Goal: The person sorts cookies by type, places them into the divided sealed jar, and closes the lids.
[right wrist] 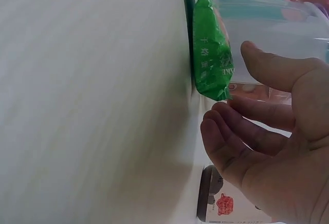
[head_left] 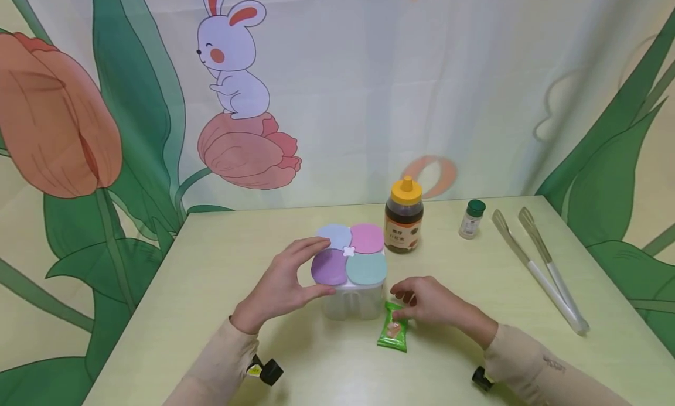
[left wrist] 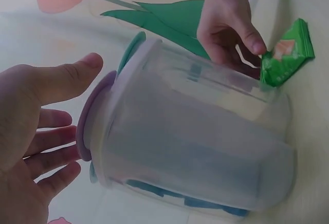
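A clear plastic container [head_left: 352, 305] stands on the table, its lid [head_left: 366, 268] made of pastel blue, pink, purple and teal flaps. My left hand [head_left: 287, 280] spreads thumb and fingers around the lid's left side. In the left wrist view, the left fingers lie close to the purple flap [left wrist: 95, 116]; firm contact cannot be made out. A small green snack packet [head_left: 392, 333] lies at the container's front right. My right hand [head_left: 429, 300] is at the packet, fingers bent loosely. In the right wrist view its thumb [right wrist: 272, 67] stands apart from the fingers, with no clear pinch on the packet.
Behind the container, to its right, stands a dark syrup bottle [head_left: 403, 227] with a yellow cap. Farther right are a small green-capped shaker jar [head_left: 471, 219] and metal tongs [head_left: 548, 280] with white handles. A printed curtain [head_left: 337, 101] hangs behind the table.
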`<action>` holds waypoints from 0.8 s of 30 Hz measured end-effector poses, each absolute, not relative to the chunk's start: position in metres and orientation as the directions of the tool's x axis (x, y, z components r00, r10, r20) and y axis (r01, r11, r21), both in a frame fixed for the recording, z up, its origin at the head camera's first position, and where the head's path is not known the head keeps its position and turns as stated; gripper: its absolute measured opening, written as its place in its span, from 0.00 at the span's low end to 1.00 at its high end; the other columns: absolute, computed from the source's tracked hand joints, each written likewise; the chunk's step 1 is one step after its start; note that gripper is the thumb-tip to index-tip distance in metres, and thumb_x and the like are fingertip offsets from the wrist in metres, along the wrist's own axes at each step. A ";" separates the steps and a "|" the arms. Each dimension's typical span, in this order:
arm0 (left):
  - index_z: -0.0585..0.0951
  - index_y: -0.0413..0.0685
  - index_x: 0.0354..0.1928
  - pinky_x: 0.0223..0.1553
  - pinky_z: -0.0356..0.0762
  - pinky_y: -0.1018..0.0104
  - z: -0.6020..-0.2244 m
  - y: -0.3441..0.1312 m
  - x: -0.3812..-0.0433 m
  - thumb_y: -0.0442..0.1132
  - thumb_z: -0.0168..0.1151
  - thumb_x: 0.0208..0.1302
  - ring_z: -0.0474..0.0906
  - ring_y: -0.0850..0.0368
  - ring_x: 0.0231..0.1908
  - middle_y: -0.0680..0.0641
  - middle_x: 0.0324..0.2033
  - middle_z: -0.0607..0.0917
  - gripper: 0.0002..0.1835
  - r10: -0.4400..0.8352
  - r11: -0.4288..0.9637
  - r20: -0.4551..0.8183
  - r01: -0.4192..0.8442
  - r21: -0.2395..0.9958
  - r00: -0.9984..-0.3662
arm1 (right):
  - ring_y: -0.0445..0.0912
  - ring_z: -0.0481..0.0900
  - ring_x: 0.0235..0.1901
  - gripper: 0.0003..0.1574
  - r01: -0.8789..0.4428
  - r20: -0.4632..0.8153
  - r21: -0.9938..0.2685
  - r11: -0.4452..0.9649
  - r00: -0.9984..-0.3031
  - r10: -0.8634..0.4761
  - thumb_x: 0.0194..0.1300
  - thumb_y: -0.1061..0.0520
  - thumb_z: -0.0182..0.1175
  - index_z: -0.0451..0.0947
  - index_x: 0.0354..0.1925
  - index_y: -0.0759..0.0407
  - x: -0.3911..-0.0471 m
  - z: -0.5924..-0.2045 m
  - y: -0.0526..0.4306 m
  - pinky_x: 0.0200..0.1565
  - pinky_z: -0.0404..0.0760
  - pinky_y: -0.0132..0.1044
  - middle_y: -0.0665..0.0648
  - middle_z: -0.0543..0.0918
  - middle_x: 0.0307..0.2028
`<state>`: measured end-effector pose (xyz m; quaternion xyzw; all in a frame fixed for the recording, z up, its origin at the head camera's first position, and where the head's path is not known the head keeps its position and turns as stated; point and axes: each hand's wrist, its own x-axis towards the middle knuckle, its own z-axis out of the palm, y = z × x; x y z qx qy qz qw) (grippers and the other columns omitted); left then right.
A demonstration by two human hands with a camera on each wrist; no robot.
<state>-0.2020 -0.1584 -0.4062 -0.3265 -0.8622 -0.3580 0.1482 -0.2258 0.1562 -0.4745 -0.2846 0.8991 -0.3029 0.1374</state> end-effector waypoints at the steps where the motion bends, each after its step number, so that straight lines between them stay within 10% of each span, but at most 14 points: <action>1: 0.76 0.42 0.62 0.59 0.76 0.58 -0.405 -0.157 -0.202 0.43 0.82 0.42 0.73 0.51 0.61 0.48 0.60 0.77 0.41 0.460 0.525 0.495 0.675 0.519 -0.737 | 0.45 0.80 0.38 0.33 -0.430 -0.077 -0.618 0.658 -0.800 -0.595 0.53 0.47 0.73 0.80 0.51 0.65 -0.225 -0.475 0.156 0.40 0.81 0.36 0.53 0.84 0.39; 24: 0.82 0.43 0.52 0.56 0.78 0.63 -0.394 -0.124 -0.196 0.41 0.79 0.48 0.77 0.56 0.54 0.49 0.51 0.82 0.27 0.554 0.465 0.550 0.780 0.418 -0.625 | 0.40 0.79 0.37 0.32 -0.433 -0.135 -0.581 0.689 -0.784 -0.606 0.51 0.44 0.74 0.81 0.49 0.63 -0.222 -0.478 0.151 0.42 0.81 0.40 0.51 0.86 0.39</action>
